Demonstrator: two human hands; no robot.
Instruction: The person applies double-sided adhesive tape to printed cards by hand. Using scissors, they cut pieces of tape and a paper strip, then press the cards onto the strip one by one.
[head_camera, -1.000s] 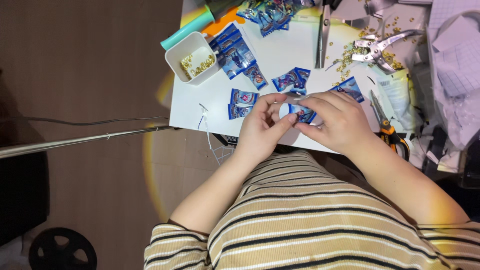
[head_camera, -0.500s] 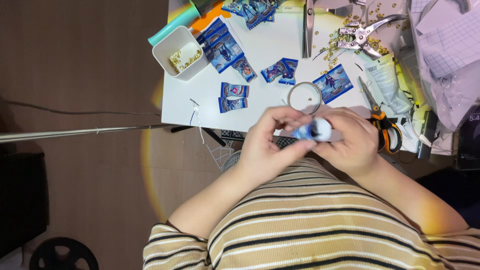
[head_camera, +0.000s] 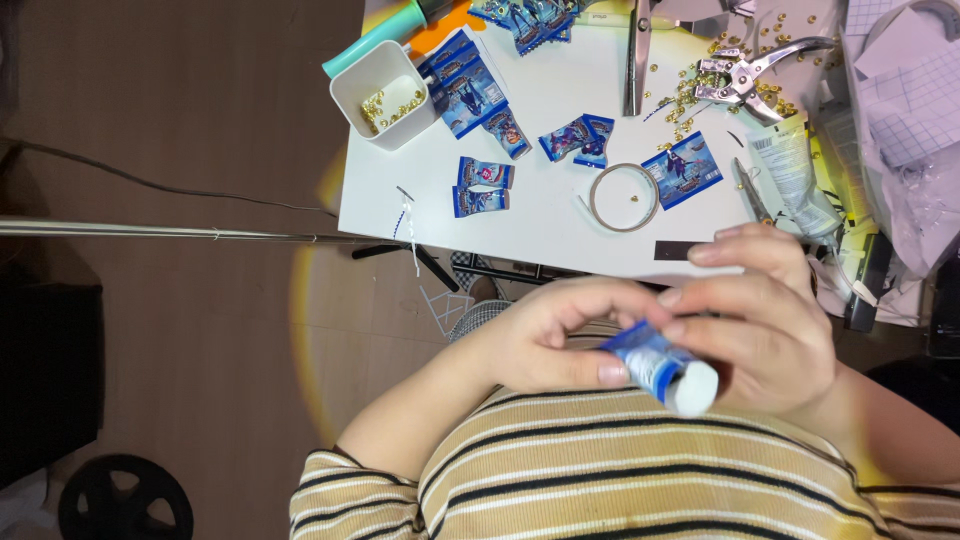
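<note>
Blue packet (head_camera: 655, 365) between both hands' fingers (head_camera: 600, 372)

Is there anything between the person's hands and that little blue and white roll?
Nothing visible. The left hand and the right hand both grip the blue and white roll directly, held above the lap, apart from the table.

This looks like a small craft corner in a home — a white table (head_camera: 560, 215) on a wood-look floor (head_camera: 200, 120), crowded with handiwork. A white tub (head_camera: 385, 92) holds tiny brass eyelets, more lie scattered beside metal punch pliers (head_camera: 745, 72), and small blue printed packets (head_camera: 483, 186) lie about — with a loop of tape (head_camera: 624, 197) and paper clutter at one end.
</note>
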